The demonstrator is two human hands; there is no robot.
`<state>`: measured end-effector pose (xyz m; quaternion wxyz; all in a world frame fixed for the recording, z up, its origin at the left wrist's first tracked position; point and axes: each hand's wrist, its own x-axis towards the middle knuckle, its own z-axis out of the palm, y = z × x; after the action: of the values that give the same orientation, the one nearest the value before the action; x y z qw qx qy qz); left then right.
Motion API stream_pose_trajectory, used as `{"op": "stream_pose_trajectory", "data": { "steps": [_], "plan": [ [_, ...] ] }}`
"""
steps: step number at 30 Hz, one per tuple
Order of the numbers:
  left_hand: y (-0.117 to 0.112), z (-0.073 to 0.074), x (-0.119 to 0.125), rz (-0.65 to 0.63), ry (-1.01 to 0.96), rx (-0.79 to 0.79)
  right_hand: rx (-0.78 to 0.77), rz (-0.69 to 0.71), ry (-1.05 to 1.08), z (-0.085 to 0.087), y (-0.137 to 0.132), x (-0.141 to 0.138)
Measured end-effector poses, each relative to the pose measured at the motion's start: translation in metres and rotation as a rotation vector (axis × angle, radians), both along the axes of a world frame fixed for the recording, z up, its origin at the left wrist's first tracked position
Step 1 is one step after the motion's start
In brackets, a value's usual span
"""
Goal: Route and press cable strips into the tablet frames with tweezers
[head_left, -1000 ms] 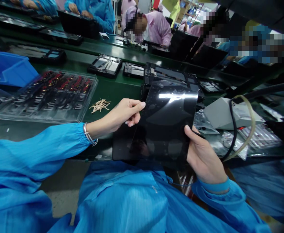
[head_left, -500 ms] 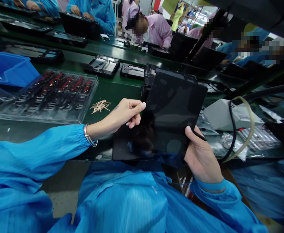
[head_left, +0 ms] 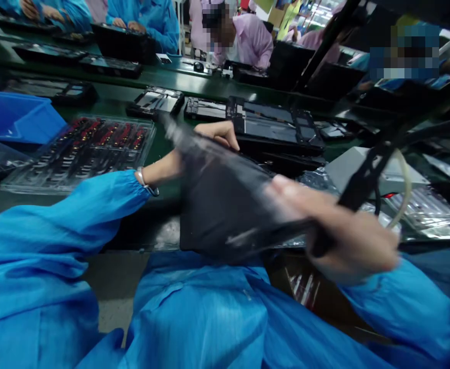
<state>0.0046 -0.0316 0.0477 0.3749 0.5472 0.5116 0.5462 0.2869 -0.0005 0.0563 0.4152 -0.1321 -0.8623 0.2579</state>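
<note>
A black, thin screen panel (head_left: 225, 200) is tilted up in front of me, smeared by motion, with a streaky, translucent-looking upper edge. My right hand (head_left: 336, 225) is blurred. Its thumb and fingers close on the panel's right end, and a dark slim object also shows at that hand. Behind the panel's upper edge is my left hand (head_left: 217, 134), with bent fingers pointing right. The panel covers part of that hand, and whatever its fingertips hold is hidden. Just beyond lies an opened black device (head_left: 274, 125) with grey inner parts, stacked on other dark pieces.
On the left are a clear tray (head_left: 75, 154) of small red-and-black parts and a blue bin (head_left: 17, 120). More opened devices (head_left: 158, 100) line the green bench. A grey box (head_left: 350, 164) and a pale tube (head_left: 404, 189) stand right. Co-workers (head_left: 248, 36) sit opposite.
The panel has gone from nearly facing me to steeply tilted, uncovering the opened device behind. My right hand has swung up and right; my left hand has moved forward behind the panel.
</note>
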Motion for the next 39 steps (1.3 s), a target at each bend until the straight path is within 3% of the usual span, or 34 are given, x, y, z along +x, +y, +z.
{"op": "stream_pose_trajectory", "data": {
  "steps": [3,7,9,12,16,20,23,25,28,32,35,37,39],
  "plan": [
    [0.002,-0.026,-0.022,-0.125,0.216,0.043,0.068,0.218,-0.164,-0.031,0.007,0.001],
    [-0.023,-0.055,-0.058,0.21,0.629,-0.12,0.283,0.298,-0.268,-0.071,0.023,0.009],
    [-0.043,-0.066,-0.068,0.268,0.782,-0.189,0.379,0.285,-0.296,-0.081,0.027,0.013],
    [-0.072,-0.081,-0.064,0.184,0.869,-0.206,0.551,0.303,-0.337,-0.087,0.028,0.015],
    [-0.095,-0.088,-0.031,0.25,0.809,-0.317,0.706,0.345,-0.347,-0.092,0.028,0.011],
    [-0.104,-0.075,0.006,0.267,0.425,-0.454,0.7,0.346,-0.329,-0.1,0.027,0.004],
    [-0.115,-0.056,0.024,0.313,0.011,-0.43,0.693,0.355,-0.244,-0.101,0.021,-0.007],
    [-0.13,-0.04,0.026,0.426,-0.133,-0.393,0.703,0.383,-0.177,-0.097,0.016,-0.016],
    [-0.158,-0.01,0.006,0.69,-0.108,-0.37,0.723,0.453,-0.099,-0.089,0.015,-0.027],
    [-0.174,0.026,-0.048,1.016,0.052,-0.265,0.747,0.498,-0.091,-0.083,0.029,-0.039],
    [-0.144,0.041,-0.095,1.083,0.064,0.03,0.682,0.543,-0.083,-0.085,0.043,-0.055],
    [-0.105,0.047,-0.128,1.051,0.024,0.15,0.614,0.58,-0.071,-0.088,0.048,-0.067],
    [-0.055,0.051,-0.16,0.98,-0.005,0.164,0.564,0.586,-0.092,-0.09,0.051,-0.077]
  ]
}}
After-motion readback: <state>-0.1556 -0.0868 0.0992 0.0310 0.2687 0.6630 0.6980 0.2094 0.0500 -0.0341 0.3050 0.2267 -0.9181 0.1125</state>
